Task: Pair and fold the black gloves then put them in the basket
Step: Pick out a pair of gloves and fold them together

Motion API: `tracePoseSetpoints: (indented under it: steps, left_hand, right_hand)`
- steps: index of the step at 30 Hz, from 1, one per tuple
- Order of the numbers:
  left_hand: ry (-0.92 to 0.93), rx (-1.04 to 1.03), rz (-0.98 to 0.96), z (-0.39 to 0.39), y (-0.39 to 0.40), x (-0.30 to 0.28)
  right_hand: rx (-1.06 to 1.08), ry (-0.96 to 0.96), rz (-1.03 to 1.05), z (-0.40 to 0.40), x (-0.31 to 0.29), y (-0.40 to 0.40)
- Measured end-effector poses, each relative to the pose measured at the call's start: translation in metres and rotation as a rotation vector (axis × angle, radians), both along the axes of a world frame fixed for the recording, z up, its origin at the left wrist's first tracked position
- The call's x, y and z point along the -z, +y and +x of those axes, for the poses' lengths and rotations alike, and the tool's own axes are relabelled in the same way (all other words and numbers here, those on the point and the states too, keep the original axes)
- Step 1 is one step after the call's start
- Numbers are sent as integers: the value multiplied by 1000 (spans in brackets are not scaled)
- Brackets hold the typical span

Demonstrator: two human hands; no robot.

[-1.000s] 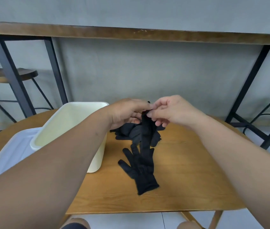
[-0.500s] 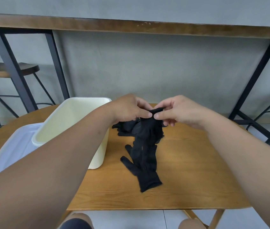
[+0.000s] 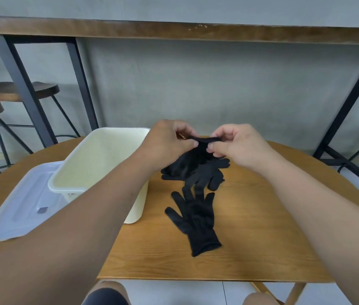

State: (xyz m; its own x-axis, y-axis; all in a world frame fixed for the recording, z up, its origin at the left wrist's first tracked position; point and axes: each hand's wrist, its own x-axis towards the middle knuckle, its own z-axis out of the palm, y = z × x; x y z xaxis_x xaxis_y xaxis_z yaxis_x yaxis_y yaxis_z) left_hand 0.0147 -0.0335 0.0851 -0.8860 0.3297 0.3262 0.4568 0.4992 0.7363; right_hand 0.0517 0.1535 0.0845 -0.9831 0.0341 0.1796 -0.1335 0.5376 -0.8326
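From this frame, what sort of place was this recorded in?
Probably a café or a casual workroom, not a home laundry spot: a high wooden counter on black metal legs runs along a plain grey wall, bar stools stand beside it, and the gloves lie on a round wooden table.

A plain grey wall (image 3: 196,84) closes the far side of the room. Along it runs a long, worn brown wooden counter (image 3: 174,31) on black metal legs (image 3: 22,84), high across the scene. At far left two round dark wooden stools (image 3: 15,91) on thin black metal frames stand under it. Nearer sits a round light-brown wooden table (image 3: 262,227). The floor (image 3: 196,293) below is pale tile, evenly and softly lit.
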Motion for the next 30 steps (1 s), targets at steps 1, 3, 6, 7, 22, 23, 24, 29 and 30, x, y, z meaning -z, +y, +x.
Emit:
tracePoseSetpoints:
  steps: [1, 3, 6, 7, 22, 23, 24, 29, 30]
  left_hand:
    - [22, 2, -5, 8, -2, 8]
    - [34, 42, -79, 26, -7, 37]
    - [-48, 98, -310, 55, -12, 101]
    - [-86, 110, -358, 63, -14, 121]
    - [-148, 137, -422, 80, -14, 173]
    - [-148, 135, -412, 80, -14, 173]
    - [-150, 136, -400, 80, -14, 172]
    - [-173, 134, -366, 77, -18, 174]
    - [-181, 142, -361, 77, -19, 174]
  right_hand:
    - [-5, 0, 31, 4, 7, 1]
    - [-48, -35, 168, 15, 32, 1]
    - [-170, -165, 405, 32, 87, -2]
    - [-204, -219, 473, 38, 104, -3]
    - [-196, -26, 620, 58, 159, -8]
    - [-185, -14, 588, 59, 161, -10]
    - [-176, 1, 560, 60, 162, -11]
    - [-203, 14, 536, 65, 163, -12]
    - [-211, 7, 538, 67, 163, -11]
